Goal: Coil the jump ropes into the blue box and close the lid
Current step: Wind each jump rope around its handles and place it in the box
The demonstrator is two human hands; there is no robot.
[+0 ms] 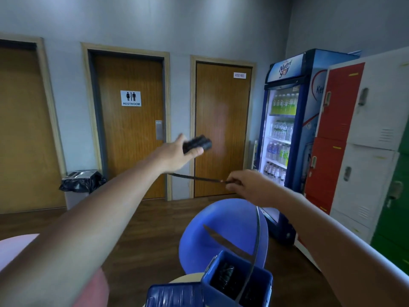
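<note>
Left hand (pixel 177 155), just above the frame's centre on a straight, outstretched arm, is clamped round a stubby black jump-rope handle bundle (pixel 198 144) (motion-blurred, so its surface is hard to read). From under that palm a thin black cord (pixel 197 178) stretches taut to the right hand (pixel 247 185), right of centre, whose curled fingertips pinch it with the wrist bent down. The cord then curves in a smooth arc down into the open rectangular blue plastic box (pixel 263 289) at the bottom edge, where dark coils (pixel 225 275) already lie. Its ridged blue lid (pixel 174 294) lies flat just left of the box, on a pale round tabletop (pixel 188 278). Behind the box sits a rounded, glossy blue plastic chair (pixel 221 220); beyond are wood-grain doors (pixel 221 129) and a glass-fronted drinks fridge (pixel 281 129).
</note>
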